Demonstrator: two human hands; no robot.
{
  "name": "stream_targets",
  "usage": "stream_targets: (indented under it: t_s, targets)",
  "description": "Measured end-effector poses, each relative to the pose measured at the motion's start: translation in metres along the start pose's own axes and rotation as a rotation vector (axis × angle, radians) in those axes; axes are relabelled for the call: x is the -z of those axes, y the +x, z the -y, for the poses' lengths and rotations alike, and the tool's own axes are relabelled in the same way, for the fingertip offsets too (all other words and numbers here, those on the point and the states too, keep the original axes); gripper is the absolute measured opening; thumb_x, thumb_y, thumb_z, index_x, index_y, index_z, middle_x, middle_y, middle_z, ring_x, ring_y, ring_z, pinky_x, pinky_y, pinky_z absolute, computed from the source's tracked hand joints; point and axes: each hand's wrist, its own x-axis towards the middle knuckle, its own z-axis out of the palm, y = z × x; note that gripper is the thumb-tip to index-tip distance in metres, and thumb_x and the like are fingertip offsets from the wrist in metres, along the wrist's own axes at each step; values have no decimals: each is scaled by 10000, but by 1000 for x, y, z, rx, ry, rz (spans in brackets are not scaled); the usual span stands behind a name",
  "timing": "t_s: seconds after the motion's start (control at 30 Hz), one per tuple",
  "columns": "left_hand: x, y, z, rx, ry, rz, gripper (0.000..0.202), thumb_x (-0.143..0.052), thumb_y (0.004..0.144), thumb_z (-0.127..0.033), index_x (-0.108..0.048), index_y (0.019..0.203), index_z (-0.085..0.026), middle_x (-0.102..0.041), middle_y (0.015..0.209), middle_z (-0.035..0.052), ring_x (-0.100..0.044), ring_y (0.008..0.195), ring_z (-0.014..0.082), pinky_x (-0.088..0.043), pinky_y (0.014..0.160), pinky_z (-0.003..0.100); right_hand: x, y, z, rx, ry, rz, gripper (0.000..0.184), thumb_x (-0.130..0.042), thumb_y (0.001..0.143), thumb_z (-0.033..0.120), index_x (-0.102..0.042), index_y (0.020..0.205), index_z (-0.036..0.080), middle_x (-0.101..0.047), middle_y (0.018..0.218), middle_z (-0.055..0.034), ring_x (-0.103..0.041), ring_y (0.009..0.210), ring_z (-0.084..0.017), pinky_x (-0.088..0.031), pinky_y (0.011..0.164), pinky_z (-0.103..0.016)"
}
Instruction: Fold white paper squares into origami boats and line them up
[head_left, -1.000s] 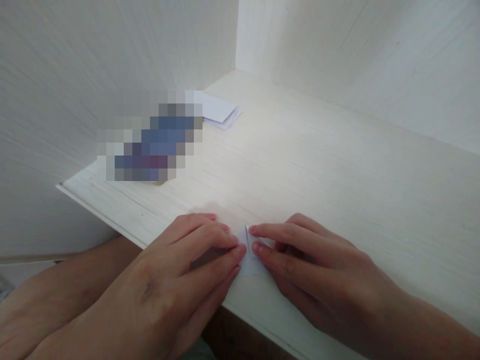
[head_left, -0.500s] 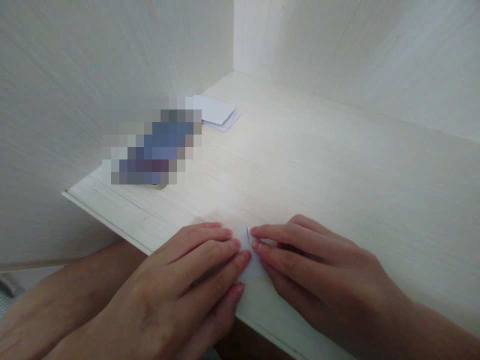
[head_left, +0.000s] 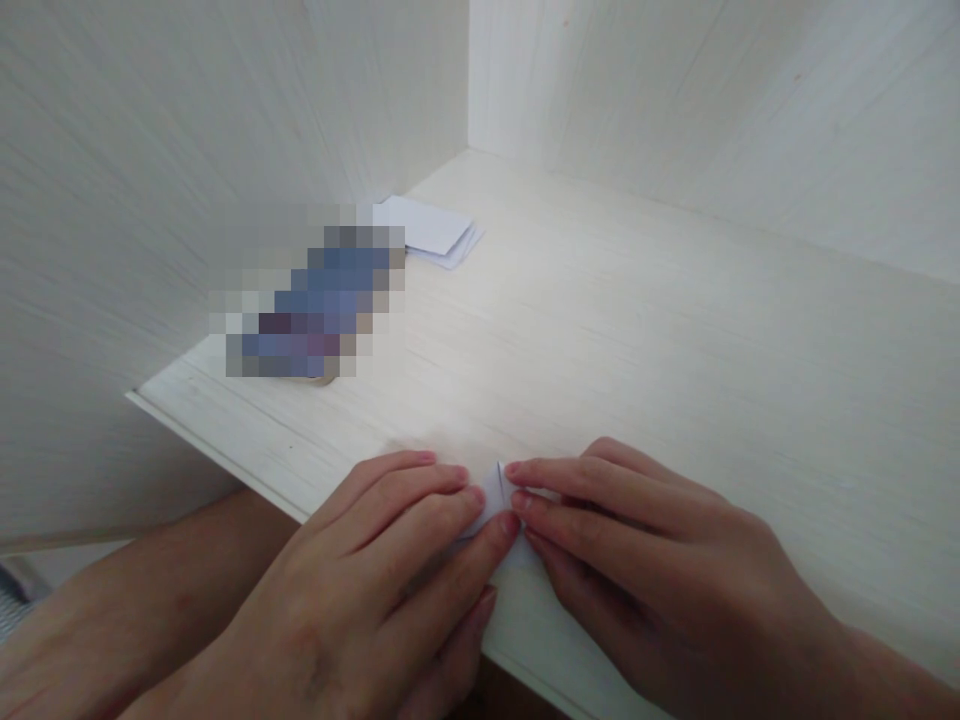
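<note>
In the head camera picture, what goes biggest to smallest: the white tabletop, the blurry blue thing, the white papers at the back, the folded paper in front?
1. White tabletop
2. Blurry blue thing
3. White papers at the back
4. Folded paper in front: its visible part looks smallest, but some is covered.

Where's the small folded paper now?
In the head view, low and near the middle, the small folded paper is between the left hand and right hand, close to the near edge of the tabletop.

The head view looks down and forward (fairly close) from the near side of the white tabletop (head_left: 637, 320).
</note>
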Motion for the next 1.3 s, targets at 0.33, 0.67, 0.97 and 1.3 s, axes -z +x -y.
stream_targets:
  t_s: [0.33,0.67,0.97,1.3]
  targets:
    - [1,-4,-4,10,31,20,279,-486,1015,-164,-662,1231,-150,-769,1063,34,-678,1095,193,-550,1066,369,-2,2,-2,9,-6,3,217,-566,926,44,-731,959,182,-790,1037,-76,-721,811,-200,-634,723,-354]
    - [2,0,-2,-5,22,17,271,-510,1004,-160,-676,1218,-163,-755,1101,17,-633,1133,191,-456,1107,353,1,1,-4,117,-85,88,257,-499,927,-3,-722,935,125,-770,1012,-88,-645,774,-185,-609,674,-343]
    - [4,2,-1,-38,40,33,299,-511,983,-138,-665,1239,-140,-748,1127,41,-632,1129,220,-464,1092,388,2,2,-3,154,-108,123,179,-561,948,14,-726,987,70,-751,1057,-118,-627,843,-200,-586,767,-351]
    - [1,-2,-4,10,-15,47,286,-563,948,-99,-652,1218,-131,-715,1120,67,-613,1095,230,-445,1104,428,7,-2,-2,209,-232,184,241,-528,1000,93,-680,1184,56,-727,1217,-138,-587,862,-226,-547,778,-383]
